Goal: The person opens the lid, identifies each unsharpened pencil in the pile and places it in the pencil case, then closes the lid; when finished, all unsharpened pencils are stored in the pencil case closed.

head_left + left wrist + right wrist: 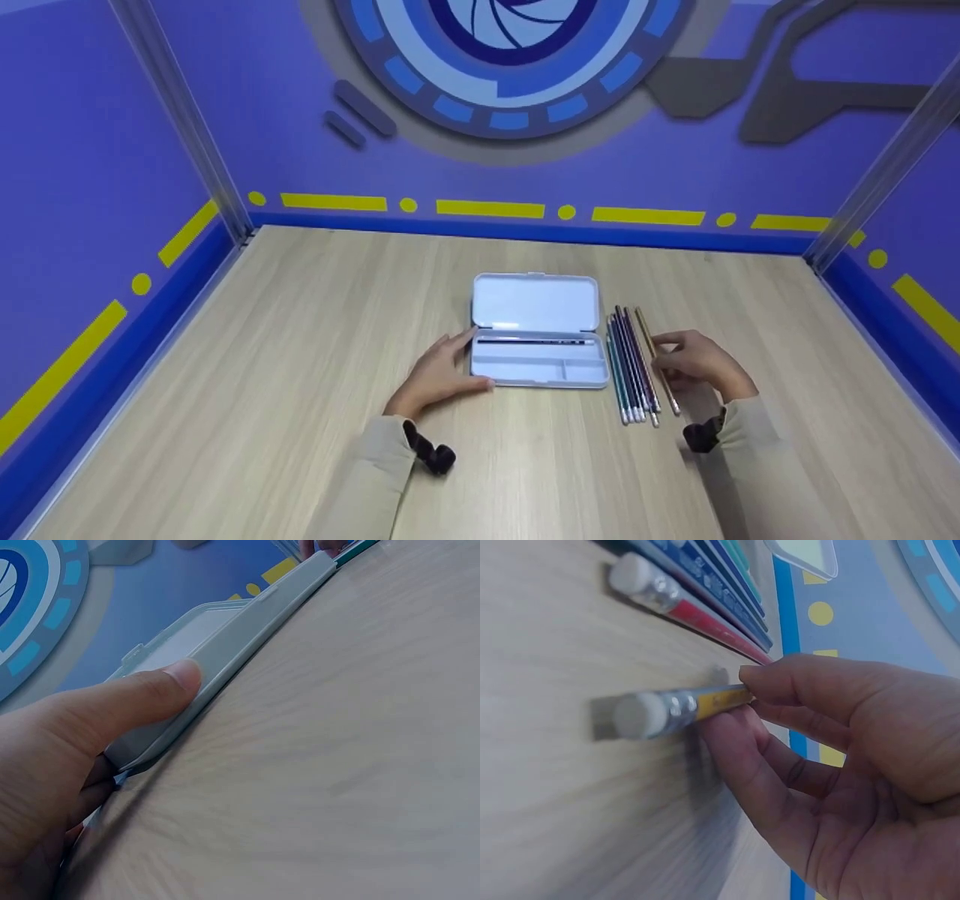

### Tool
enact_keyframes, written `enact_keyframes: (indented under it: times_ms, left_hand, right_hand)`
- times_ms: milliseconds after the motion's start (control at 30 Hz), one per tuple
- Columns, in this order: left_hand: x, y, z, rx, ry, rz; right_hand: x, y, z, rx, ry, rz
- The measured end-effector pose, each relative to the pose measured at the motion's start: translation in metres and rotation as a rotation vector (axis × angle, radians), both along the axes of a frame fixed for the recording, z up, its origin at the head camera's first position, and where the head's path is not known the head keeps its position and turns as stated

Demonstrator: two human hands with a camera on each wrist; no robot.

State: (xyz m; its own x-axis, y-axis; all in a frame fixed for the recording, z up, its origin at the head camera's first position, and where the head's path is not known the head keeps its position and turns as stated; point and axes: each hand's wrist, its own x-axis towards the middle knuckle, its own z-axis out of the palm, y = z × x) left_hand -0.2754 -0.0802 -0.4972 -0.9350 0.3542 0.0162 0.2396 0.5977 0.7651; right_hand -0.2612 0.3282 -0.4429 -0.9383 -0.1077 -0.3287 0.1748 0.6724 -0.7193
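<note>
A: What is filling most of the view?

B: A pale wooden table (300,420) is taking up the foreground, with purple walls (90,150) standing round it, each carrying a yellow dashed stripe.

A: And in the middle?

B: A white pencil case (537,330) is lying open, its lid folded back flat toward the far wall. One dark pencil (531,342) is lying along the back of its tray.

A: What is the left hand doing?

B: The left hand (439,373) is resting against the case's left end, fingers nearly straight, thumb pressing on the near edge. It is steadying the case, not gripping it.

A: And the loose pencils?

B: A row of pencils (632,367) is lying side by side just right of the case, eraser ends pointing toward the person.

A: The right hand?

B: The right hand (697,362) is pinching the yellow pencil (658,361) at the right edge of the row, fingers curling round its shaft; whether it is touching the table, I cannot tell.
</note>
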Motion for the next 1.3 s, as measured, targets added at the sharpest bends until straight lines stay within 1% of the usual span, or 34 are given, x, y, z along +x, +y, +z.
enact_keyframes:
  times_ms: [133, 300, 400, 600, 800, 967, 1133, 1300]
  left_hand:
    - [-0.001, 0.001, 0.001, 0.001, 0.003, -0.003]
    - [0.0, 0.002, -0.002, -0.006, 0.013, -0.014]
    - [-0.001, 0.001, -0.002, -0.004, 0.012, -0.017]
    - [-0.003, -0.002, 0.002, -0.008, 0.02, -0.004]
    - [-0.001, -0.001, 0.001, -0.006, 0.015, -0.008]
    - [0.001, 0.002, -0.001, 0.008, 0.011, -0.011]
    - [0.002, 0.002, -0.003, -0.002, 0.004, -0.01]
    - [0.0, -0.001, -0.001, -0.001, 0.004, -0.001]
  right_hand:
    - [0.001, 0.002, 0.002, -0.008, 0.002, 0.01]
    - [0.002, 0.002, 0.002, -0.011, -0.011, 0.006]
    - [0.0, 0.0, 0.006, 0.006, -0.003, 0.012]
    - [-0.009, -0.009, 0.019, 0.023, 0.053, 0.031]
    - [-0.012, -0.019, 0.025, 0.042, 0.11, 0.026]
    - [-0.015, -0.029, 0.028, 0.067, 0.191, 0.037]
    - [-0.02, -0.045, 0.029, 0.09, 0.303, 0.093]
    - [-0.027, -0.067, 0.031, 0.129, 0.403, 0.155]
